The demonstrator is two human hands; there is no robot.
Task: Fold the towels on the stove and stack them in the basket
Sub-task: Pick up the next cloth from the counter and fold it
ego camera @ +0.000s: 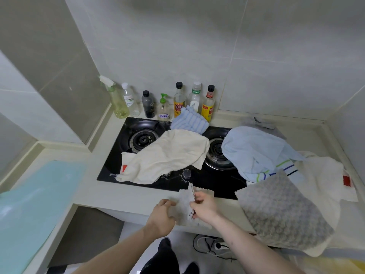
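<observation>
small grey cloth: held at the front edge of the counter, just in front of the stove, between both hands. the right hand pinches its zigzag-cut edge between thumb and fingers. the left hand has its fingers curled at the cloth's left side; whether it grips or only steadies cannot be told for certain, though it reads as a grip.

handling, by judgement: the cloth is thin, light and limp. it will droop wherever it is unsupported and will hold no crease unless pressed flat. take hold at two corners of one edge, draw it taut, then bring edge to edge. slip is unlikely; the fabric looks matt.

remaining towels, all soft and slack:
- cream towel, spread across the left burner and the knobs. thicker, likely heavier; lift by corners.
- striped blue towel, bunched at the back of the stove, touching the bottles.
- light blue towel, over the right burner.
- grey textured cloth, lying on a white towel at the right, overhanging the counter edge.

containers: no basket is in view; its location cannot be stated. the bottles along the back wall are capped; several hold liquid, and a spray bottle stands at the left end. avoid dragging the striped towel against them.

a pale green mat lies on the counter to the left.
</observation>
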